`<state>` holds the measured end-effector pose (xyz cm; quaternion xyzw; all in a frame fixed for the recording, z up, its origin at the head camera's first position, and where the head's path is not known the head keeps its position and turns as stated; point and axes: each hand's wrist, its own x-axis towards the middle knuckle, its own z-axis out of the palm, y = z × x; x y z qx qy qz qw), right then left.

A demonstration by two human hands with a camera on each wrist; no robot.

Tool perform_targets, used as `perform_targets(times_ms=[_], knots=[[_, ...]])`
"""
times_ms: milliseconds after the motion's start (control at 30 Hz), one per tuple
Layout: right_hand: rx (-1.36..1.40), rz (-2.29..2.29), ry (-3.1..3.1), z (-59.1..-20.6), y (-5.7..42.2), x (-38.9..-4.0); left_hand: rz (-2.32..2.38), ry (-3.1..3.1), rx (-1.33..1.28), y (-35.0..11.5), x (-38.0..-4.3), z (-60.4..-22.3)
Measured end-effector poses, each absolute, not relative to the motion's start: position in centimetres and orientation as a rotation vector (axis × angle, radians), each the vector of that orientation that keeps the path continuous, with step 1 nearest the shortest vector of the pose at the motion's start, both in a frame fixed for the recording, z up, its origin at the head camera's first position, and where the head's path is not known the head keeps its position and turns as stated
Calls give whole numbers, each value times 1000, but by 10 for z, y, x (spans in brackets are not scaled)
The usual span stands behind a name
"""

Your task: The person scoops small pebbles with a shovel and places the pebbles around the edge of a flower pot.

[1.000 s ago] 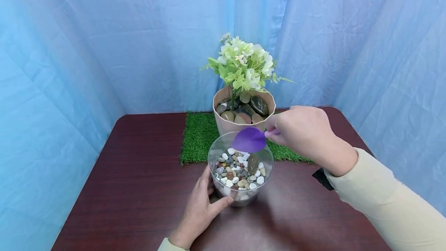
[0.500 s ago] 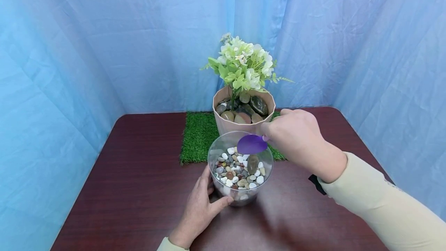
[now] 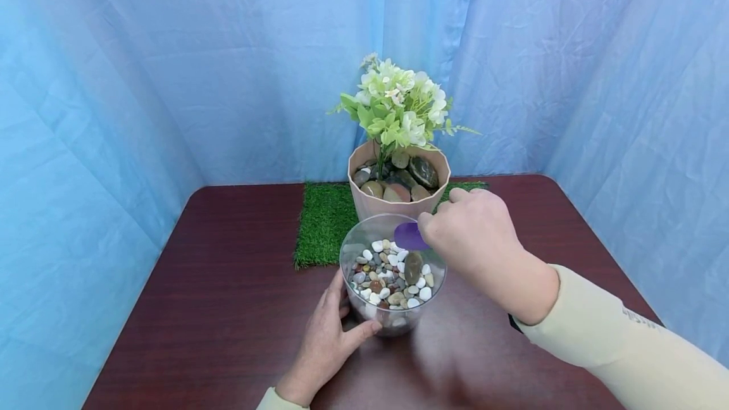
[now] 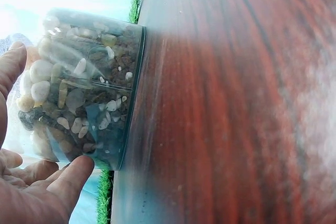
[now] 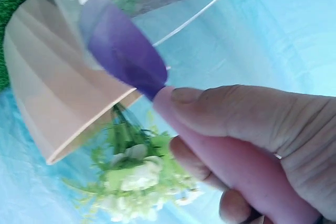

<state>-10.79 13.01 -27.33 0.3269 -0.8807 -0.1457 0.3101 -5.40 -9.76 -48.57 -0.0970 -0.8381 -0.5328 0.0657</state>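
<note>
A clear plastic pot (image 3: 393,323) stands on the table, holding white, grey and brown pebbles (image 3: 387,277) and one larger dark stone (image 3: 413,267). My left hand (image 3: 327,337) holds its near left side, thumb at the front and fingers along the side. In the left wrist view, small stones and darker material show through the wall. My right hand (image 3: 475,229) grips a small trowel by its pink handle (image 5: 236,163), thumb along the top. The purple blade (image 3: 410,236) is at the pot's far right rim, above the pebbles. My right hand hides the handle in the head view.
Just behind the clear pot is a pink planter (image 3: 370,206) with large stones and an artificial plant (image 3: 398,103) with white flowers. It stands on a green turf mat (image 3: 321,233). Blue curtains (image 3: 273,68) surround the dark red table (image 3: 228,283).
My right hand has moved left and slightly down, toward the pot. The trowel blade has turned and sits a little lower and farther right. The left hand and pot have not visibly moved.
</note>
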Motion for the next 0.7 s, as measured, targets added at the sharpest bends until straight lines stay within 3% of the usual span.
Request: perform_targets(times_ms=[700], knots=[[805, -565, -2482, -267, 102, -89, -1616, -2527, -299, -98, -54, -486]])
